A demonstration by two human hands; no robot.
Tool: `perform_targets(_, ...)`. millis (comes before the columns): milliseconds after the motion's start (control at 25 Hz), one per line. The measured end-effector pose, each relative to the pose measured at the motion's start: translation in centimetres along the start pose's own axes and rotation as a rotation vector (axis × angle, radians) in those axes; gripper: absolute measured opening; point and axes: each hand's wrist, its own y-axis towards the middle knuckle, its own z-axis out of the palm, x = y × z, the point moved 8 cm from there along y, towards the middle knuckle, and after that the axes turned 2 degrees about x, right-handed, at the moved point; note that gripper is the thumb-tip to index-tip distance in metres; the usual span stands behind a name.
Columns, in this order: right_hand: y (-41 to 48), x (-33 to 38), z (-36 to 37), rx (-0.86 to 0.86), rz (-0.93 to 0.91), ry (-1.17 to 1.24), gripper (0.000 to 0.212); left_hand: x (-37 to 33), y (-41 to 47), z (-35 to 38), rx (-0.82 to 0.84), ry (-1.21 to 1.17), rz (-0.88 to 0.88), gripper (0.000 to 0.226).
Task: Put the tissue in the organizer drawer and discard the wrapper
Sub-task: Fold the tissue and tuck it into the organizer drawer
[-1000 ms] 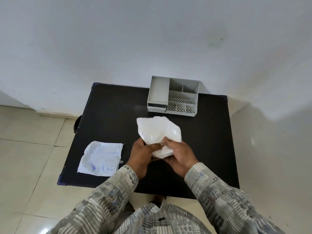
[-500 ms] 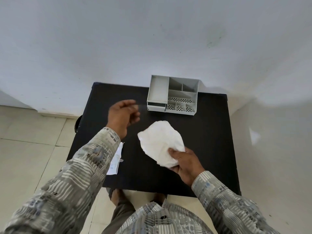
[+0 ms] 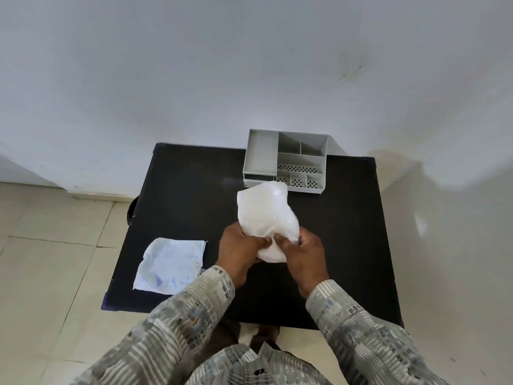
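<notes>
Both hands hold a white tissue [image 3: 266, 215] above the middle of the black table [image 3: 177, 195]. My left hand [image 3: 238, 250] grips its lower left part and my right hand [image 3: 302, 251] its lower right part. The tissue stands up crumpled between them, its top edge close to the front of the grey organizer [image 3: 286, 162]. The organizer sits at the table's far edge, with a shallow drawer low on its left side and several open compartments. A flattened white wrapper [image 3: 170, 265] with faint blue print lies near the table's front left corner.
A white wall rises right behind the table. Pale floor tiles [image 3: 50, 245] lie to the left and a light floor to the right. A dark round object [image 3: 132, 212] peeks out beyond the table's left edge.
My left hand, raised toward the organizer half a second ago, has come back and taken hold of the tissue again. The tissue now stands taller between both hands.
</notes>
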Motion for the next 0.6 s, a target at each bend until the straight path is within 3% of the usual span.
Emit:
perform_targets(80, 0.2, -0.4, 1.5, 0.121, 0.082, 0.187, 0.022, -1.3, 0.9, -1.4, 0.021, 0.121, 0.048, 0.040)
perform_targets(200, 0.0, -1.6, 4.6, 0.282, 0.386, 0.743, 0.047, -1.7, 2.0, -2.2, 0.192, 0.142, -0.030, 0.046)
perform_targets(280, 0.3, -2.2, 5.5, 0.246, 0.435, 0.619, 0.042, -1.7, 3.0, -3.3, 0.152, 0.274, -0.046, 0.049)
perform_targets(440, 1.4, -1.0, 6.8, 0.108, 0.246, 0.080, 0.041, -2.7, 3.9, -4.4, 0.039, 0.608, 0.056, 0.047)
perform_targets(520, 1.8, -0.5, 7.2, 0.043, 0.224, 0.097, 0.042, -3.0, 4.5, -4.6, 0.081, 0.546, 0.057, 0.047)
perform_targets(600, 2.3, -0.6, 7.2, -0.002, 0.280, 0.260, 0.039, -3.3, 5.4, -5.5, 0.108, 0.386, -0.039, 0.045)
